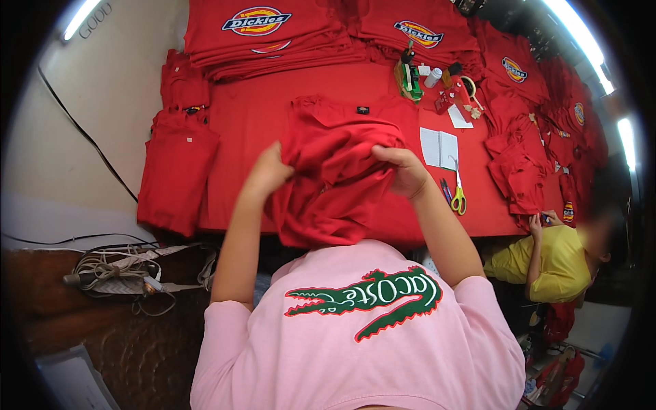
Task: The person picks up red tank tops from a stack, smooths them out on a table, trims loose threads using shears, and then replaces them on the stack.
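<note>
Both hands clamped on a bunched red garment [328, 178], lifted over the near edge of the bench [249, 116]. Left hand [268, 172] grips its left side, right hand [404, 171] its right; fabric sags between and below them. Bench covered in red cloth. Yellow-handled scissors [457, 195] and a white notepad [439, 147] lie just right of the garment. Folded red stacks [263, 31] along the far edge. Another person in yellow [557, 263] sits at the right corner.

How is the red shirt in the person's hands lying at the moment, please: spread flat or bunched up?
Bunched up: the red shirt is gathered in folds between the left hand and right hand, its lower part hanging off the table.
</note>
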